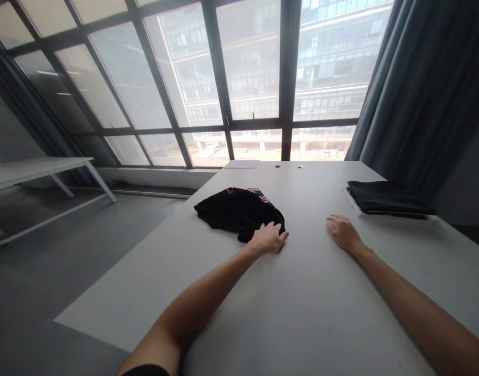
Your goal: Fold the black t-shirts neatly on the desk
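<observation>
A black garment (239, 211) with pink lettering lies bunched on the white table (294, 303), left of the middle. My left hand (268, 237) rests on its near right corner, fingers spread and the thumb pointing right. Whether any cloth is pinched under the fingertips is hidden. To the right, my right hand (343, 232) lies on the bare tabletop with loosely bent fingers and nothing visible in it. It is apart from the black garment and nearer to a folded dark cloth stack (388, 198) on the right.
Under the dark stack a white layer shows. White sheets (242, 164) lie at the table's far left corner, near two round discs (277, 166) on the tabletop. Large windows (251, 78) stand beyond, a grey-blue curtain (411, 83) at right, another white table (39, 169) at left.
</observation>
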Available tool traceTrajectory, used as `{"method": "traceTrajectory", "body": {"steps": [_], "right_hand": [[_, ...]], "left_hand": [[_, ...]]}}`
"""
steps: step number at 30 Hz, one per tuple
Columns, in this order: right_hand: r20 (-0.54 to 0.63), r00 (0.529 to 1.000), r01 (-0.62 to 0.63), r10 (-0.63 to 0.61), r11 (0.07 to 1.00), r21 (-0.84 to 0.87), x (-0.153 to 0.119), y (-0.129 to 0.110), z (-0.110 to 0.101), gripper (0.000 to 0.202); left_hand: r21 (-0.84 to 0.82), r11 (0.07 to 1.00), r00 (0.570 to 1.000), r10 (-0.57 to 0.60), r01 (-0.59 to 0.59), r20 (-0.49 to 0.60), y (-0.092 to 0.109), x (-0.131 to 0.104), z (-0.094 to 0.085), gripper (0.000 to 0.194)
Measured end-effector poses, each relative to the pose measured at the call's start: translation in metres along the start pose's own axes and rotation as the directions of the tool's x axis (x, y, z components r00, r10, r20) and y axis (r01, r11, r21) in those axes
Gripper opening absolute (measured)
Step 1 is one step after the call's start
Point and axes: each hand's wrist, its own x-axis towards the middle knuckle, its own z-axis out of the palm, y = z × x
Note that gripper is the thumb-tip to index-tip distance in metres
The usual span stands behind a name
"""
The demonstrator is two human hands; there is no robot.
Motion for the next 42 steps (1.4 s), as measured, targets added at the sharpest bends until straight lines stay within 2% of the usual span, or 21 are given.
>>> {"method": "traceTrajectory", "body": {"steps": [2, 3, 5, 8, 10, 12, 14, 16, 19, 22, 24, 28, 30, 32, 34, 38, 40, 42], "right_hand": [[0.003, 1.0, 0.004, -0.005, 0.998, 0.066, -0.002, -0.017, -0.003, 0.034], [0.023, 1.0, 0.011, -0.013, 0.994, 0.109, -0.004, -0.029, -0.004, 0.032], [0.085, 0.995, 0.035, -0.053, 0.978, 0.205, -0.009, -0.062, -0.004, 0.031], [0.142, 0.981, 0.09, -0.136, 0.952, 0.292, -0.016, -0.121, 0.0, 0.035], [0.153, 0.979, 0.08, -0.133, 0.946, 0.313, -0.016, -0.157, 0.006, 0.043], [0.171, 0.982, 0.021, -0.079, 0.947, 0.321, -0.013, -0.182, 0.013, 0.054], [0.185, 0.983, -0.043, -0.018, 0.946, 0.32, -0.008, -0.196, 0.02, 0.057], [0.185, 0.983, -0.074, 0.012, 0.941, 0.329, -0.003, -0.197, 0.027, 0.055], [0.141, 0.988, -0.106, 0.054, 0.915, 0.39, 0.006, -0.179, 0.032, 0.05], [-0.027, 0.985, -0.145, 0.171, 0.899, 0.413, 0.017, -0.141, 0.027, 0.046], [-0.151, 0.954, -0.186, 0.26, 0.906, 0.381, 0.024, -0.109, 0.017, 0.044], [-0.273, 0.894, -0.278, 0.356, 0.917, 0.284, 0.023, -0.053, -0.006, 0.039], [-0.32, 0.879, -0.3, 0.353, 0.932, 0.203, 0.018, -0.038, -0.014, 0.037], [-0.331, 0.888, -0.297, 0.32, 0.948, 0.118, 0.014, -0.037, -0.017, 0.036], [-0.329, 0.902, -0.28, 0.281, 0.959, 0.052, 0.011, -0.045, -0.018, 0.036], [-0.375, 0.898, -0.254, 0.231, 0.967, -0.013, 0.01, -0.074, -0.024, 0.04], [-0.368, 0.908, -0.239, 0.202, 0.969, -0.06, 0.009, -0.088, -0.027, 0.039], [-0.256, 0.939, -0.262, 0.229, 0.959, -0.104, 0.008, -0.099, -0.028, 0.035]], "left_hand": [[0.005, 0.998, 0.985, 0.069, -0.069, -0.156, -0.027, 0.009, -0.024, 0.054], [0.023, 0.997, 0.963, 0.073, -0.069, -0.26, -0.044, 0.013, -0.034, 0.051], [0.067, 0.997, 0.932, 0.052, -0.03, -0.359, -0.08, 0.019, -0.045, 0.053], [0.061, 0.998, 0.949, 0.024, -0.005, -0.314, -0.131, 0.021, -0.037, 0.069], [0.013, 1.0, 0.955, 0.015, -0.012, -0.297, -0.154, 0.018, -0.024, 0.066], [-0.038, 0.999, 0.945, 0.007, -0.02, -0.327, -0.165, 0.017, -0.012, 0.052], [-0.071, 0.997, 0.929, -0.002, -0.026, -0.371, -0.167, 0.018, -0.006, 0.038], [-0.091, 0.995, 0.913, -0.006, -0.035, -0.408, -0.165, 0.02, -0.004, 0.032], [-0.131, 0.989, 0.875, 0.002, -0.075, -0.485, -0.162, 0.02, -0.008, 0.031], [-0.16, 0.981, 0.825, 0.003, -0.113, -0.565, -0.164, 0.016, -0.013, 0.034], [-0.167, 0.974, 0.789, 0.019, -0.153, -0.614, -0.165, 0.013, -0.014, 0.038], [-0.128, 0.927, 0.735, 0.189, -0.351, -0.651, -0.164, 0.012, -0.013, 0.051], [-0.091, 0.902, 0.753, 0.293, -0.423, -0.59, -0.162, 0.013, -0.011, 0.053], [-0.057, 0.89, 0.787, 0.368, -0.452, -0.495, -0.159, 0.013, -0.008, 0.052], [-0.005, 0.887, 0.805, 0.417, -0.462, -0.422, -0.156, 0.012, -0.006, 0.051], [0.086, 0.9, 0.827, 0.427, -0.426, -0.365, -0.153, 0.007, -0.002, 0.073], [0.088, 0.92, 0.867, 0.389, -0.382, -0.312, -0.151, 0.005, -0.001, 0.066], [0.088, 0.934, 0.894, 0.356, -0.345, -0.271, -0.149, 0.005, -0.001, 0.049]]}}
